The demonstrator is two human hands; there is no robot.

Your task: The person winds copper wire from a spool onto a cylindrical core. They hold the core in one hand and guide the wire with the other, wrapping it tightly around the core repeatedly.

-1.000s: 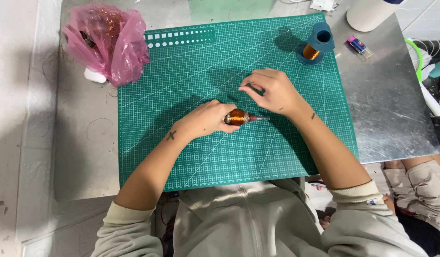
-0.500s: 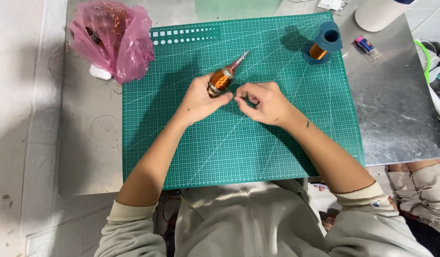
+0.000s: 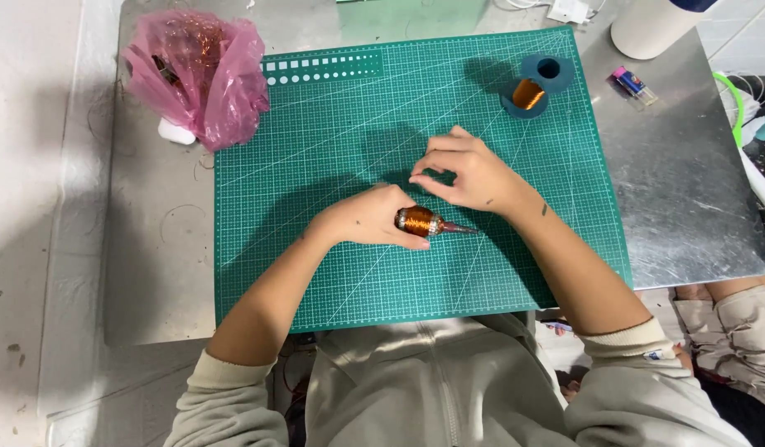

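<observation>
At the centre of the frame the left hand [image 3: 364, 218] is closed around a copper-wound rotor [image 3: 419, 221], gripping it by its left end so that the coil and its thin shaft point toward the right edge of the picture, low over the green cutting mat [image 3: 316, 165]. Just above and to the right of it, the right hand [image 3: 472, 172] has thumb and forefinger pinched together with the other fingers curled; what lies between the fingertips is too fine to make out. The two hands sit near each other but do not touch.

Toward the upper right of the mat stands a blue spool of copper wire [image 3: 533, 85], well apart from the hands. Right of the mat, on the bare metal table [image 3: 680, 182], lies a small pink and blue lighter [image 3: 632, 84], and a white cylinder [image 3: 651, 26] is cut off by the top edge. In the upper left of the frame a crumpled pink plastic bag [image 3: 202, 74] with tangled copper wire inside rests partly over the mat's corner.
</observation>
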